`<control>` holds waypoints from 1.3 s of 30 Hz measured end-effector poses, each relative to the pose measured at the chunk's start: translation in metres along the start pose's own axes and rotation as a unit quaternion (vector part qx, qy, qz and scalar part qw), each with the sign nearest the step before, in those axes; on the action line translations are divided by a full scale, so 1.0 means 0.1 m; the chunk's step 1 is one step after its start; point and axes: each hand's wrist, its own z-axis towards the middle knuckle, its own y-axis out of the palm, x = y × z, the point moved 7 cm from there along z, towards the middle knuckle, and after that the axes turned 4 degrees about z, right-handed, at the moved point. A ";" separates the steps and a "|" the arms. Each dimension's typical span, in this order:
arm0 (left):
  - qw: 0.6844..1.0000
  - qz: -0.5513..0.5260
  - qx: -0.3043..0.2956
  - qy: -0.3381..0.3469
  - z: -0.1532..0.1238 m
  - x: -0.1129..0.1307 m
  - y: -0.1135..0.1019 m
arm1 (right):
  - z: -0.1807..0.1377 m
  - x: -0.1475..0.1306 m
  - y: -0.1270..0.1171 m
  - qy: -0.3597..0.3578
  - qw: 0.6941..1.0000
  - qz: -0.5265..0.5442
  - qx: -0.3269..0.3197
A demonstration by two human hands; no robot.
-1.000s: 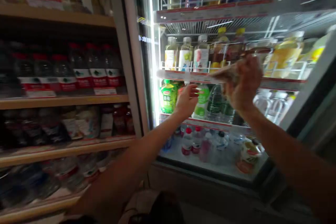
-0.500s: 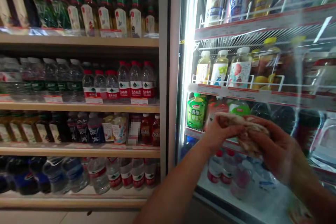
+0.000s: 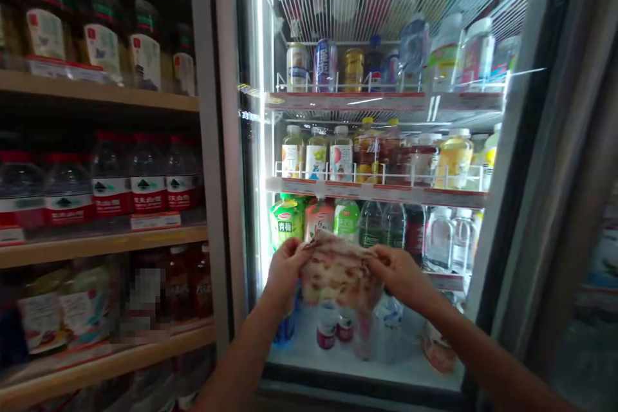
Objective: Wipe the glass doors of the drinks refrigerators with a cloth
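Note:
A stained, whitish-brown cloth [image 3: 340, 270] is stretched between my two hands in front of a lit drinks fridge. My left hand [image 3: 287, 264] pinches its upper left corner. At the upper right corner, my right hand [image 3: 398, 270] grips it the same way. The cloth hangs down and is blurred at its lower edge. Behind it stands the fridge's glass door [image 3: 434, 103], which shows reflections of lights. Through the glass, a green pouch drink [image 3: 286, 222] and a green-labelled bottle [image 3: 346, 219] show just above the cloth.
Inside the fridge, wire shelves with a red-edged price strip [image 3: 376, 192] hold bottles and cans. To the left, wooden shelves [image 3: 96, 241] carry rows of bottles, including red-capped water bottles [image 3: 147, 174]. A dark door frame [image 3: 531, 161] stands at the right.
My view has swung right toward the fridge. The cloth was bunched between my hands; now my hands are farther apart and it hangs spread out.

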 end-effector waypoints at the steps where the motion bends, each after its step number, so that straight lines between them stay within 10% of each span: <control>1: 1.000 -0.007 -0.010 -0.011 -0.01 0.01 0.06 | -0.04 0.02 0.05 0.018 0.998 0.051 -0.045; 7: 0.994 0.011 -0.075 -0.084 0.01 -0.05 0.29 | -0.34 0.09 0.12 0.121 0.930 0.323 -0.123; 13: 0.991 0.117 0.004 0.061 -0.01 0.05 0.32 | -0.34 0.46 0.13 0.154 0.962 0.193 -0.116; 17: 0.856 0.384 -0.145 0.315 -0.43 0.02 0.90 | -0.30 0.51 0.10 0.150 0.899 0.410 0.015; 20: 0.748 0.503 -0.235 0.363 -0.69 -0.27 1.21 | -0.42 0.32 0.16 0.075 0.883 0.462 0.037; 23: 0.712 0.541 -0.263 0.361 -0.69 -0.34 1.28 | -0.51 0.28 0.00 0.058 0.919 0.372 0.118; 26: 0.685 0.521 -0.249 0.444 -0.53 -0.08 1.21 | -0.39 0.21 -0.67 -0.029 0.943 0.222 0.248; 30: 0.665 0.496 0.033 0.557 -0.01 0.44 0.74 | -0.23 -0.18 -1.51 -0.287 0.816 -0.110 0.490; 33: 0.593 0.524 0.144 0.594 0.25 0.45 0.57 | 0.05 -0.28 -1.08 -0.328 0.785 -0.280 0.444; 36: 0.557 0.543 0.152 0.610 0.33 0.32 0.59 | 0.20 -0.22 -0.33 -0.396 0.797 -0.386 0.244; 39: 0.552 0.551 0.138 0.611 0.31 0.26 0.61 | 0.20 -0.13 -0.53 -0.402 0.776 -0.425 0.234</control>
